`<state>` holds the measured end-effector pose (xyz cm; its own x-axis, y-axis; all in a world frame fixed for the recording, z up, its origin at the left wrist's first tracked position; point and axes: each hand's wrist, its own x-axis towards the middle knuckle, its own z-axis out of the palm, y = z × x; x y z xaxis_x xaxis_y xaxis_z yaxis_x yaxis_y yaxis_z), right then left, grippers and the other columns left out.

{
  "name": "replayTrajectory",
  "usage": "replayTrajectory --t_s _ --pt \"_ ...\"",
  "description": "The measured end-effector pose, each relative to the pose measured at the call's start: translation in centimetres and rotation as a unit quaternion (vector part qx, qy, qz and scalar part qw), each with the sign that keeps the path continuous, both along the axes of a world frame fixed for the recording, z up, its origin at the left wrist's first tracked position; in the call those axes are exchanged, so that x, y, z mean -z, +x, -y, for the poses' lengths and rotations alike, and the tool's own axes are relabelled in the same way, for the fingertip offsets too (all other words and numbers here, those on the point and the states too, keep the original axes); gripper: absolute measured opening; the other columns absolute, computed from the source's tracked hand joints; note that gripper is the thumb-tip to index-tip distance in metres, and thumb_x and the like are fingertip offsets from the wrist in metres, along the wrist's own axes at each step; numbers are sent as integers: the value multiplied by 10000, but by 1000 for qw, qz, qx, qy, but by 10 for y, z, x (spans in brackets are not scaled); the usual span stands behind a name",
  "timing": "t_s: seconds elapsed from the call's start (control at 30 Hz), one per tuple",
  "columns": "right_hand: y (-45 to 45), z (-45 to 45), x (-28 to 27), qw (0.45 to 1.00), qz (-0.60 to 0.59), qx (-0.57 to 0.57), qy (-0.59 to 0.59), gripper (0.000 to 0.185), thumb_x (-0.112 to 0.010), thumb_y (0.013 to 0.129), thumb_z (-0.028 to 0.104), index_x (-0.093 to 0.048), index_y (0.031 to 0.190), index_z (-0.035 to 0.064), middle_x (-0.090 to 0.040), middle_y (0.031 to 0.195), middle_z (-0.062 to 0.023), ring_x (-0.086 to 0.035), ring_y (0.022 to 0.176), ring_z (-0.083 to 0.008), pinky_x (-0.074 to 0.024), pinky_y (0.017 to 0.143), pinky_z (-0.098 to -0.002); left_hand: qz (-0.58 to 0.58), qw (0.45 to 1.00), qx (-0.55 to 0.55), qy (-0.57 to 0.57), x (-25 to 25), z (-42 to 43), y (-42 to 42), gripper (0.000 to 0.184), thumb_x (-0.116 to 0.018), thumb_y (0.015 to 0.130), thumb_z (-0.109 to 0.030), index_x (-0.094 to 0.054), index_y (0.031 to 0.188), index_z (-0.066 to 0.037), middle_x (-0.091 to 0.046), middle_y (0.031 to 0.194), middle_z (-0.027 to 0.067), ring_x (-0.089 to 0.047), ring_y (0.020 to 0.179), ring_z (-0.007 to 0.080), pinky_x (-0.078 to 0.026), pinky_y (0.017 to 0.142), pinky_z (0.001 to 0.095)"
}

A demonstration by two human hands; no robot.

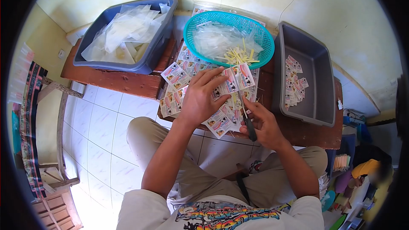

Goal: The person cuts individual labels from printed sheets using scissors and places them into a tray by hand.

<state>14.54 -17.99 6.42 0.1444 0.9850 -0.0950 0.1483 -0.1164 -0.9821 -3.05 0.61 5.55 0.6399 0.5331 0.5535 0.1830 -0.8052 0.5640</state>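
My left hand (202,96) grips a strip of printed labels (243,76) between its fingers and thumb, over the bench. In my right hand (265,123) is a pair of scissors (250,128) with dark handles. Their blades point away from me and meet the strip between two labels, just right of my left fingers. Under both hands lie more printed label sheets (219,123), overlapping on the wooden bench. A loose label piece (175,75) rests to the left of my left hand.
A turquoise basket (187,38) behind my hands holds clear plastic pieces and yellowish strips. The grey tub (315,115) at right contains cut labels (294,81). At left, a blue-grey tub (151,61) is heaped with translucent plastic bags. Another person (368,168) is at far right.
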Motion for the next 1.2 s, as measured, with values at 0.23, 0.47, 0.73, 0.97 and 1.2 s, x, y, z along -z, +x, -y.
replayTrajectory --t_s 0.23,0.47,0.73,0.97,1.2 --pt "1 0 2 1000 11 -2 3 895 -884 848 73 -439 1624 93 -552 1255 -94 -614 1027 -142 -630 878 -277 4 1000 0 -4 0 -1 -1 635 -940 710 -128 -698 1292 -47 -670 1389 156 -636 1249 373 -511 1073 478" --pt "-1 0 3 1000 -6 -2 -1 900 -873 856 45 -413 1629 61 -540 1247 -93 -613 1023 -130 -623 868 -268 8 1000 -11 -10 0 -1 -1 676 -943 711 -140 -665 1318 -35 -676 1344 163 -643 1222 382 -523 1045 475" --pt "-2 -1 1 1000 -7 -4 9 890 -866 865 44 -408 1627 47 -529 1240 -89 -621 1015 -130 -624 862 -270 18 1000 -15 -8 1 -2 0 673 -940 711 -156 -660 1308 -22 -689 1296 166 -654 1190 375 -524 1027 475" --pt "-2 -1 3 1000 -4 -2 7 869 -859 873 47 -417 1621 43 -532 1222 -86 -622 1005 -123 -622 854 -261 18 1000 -14 -12 2 -2 0 667 -938 712 -163 -660 1300 -19 -689 1305 167 -648 1203 373 -518 1043 473" --pt "-1 -1 6 1000 3 -2 14 876 -864 871 53 -416 1623 50 -538 1213 -84 -616 1000 -121 -622 847 -257 13 1000 -12 -11 3 -3 0 666 -937 711 -167 -660 1298 -19 -686 1314 159 -643 1210 374 -517 1046 472"
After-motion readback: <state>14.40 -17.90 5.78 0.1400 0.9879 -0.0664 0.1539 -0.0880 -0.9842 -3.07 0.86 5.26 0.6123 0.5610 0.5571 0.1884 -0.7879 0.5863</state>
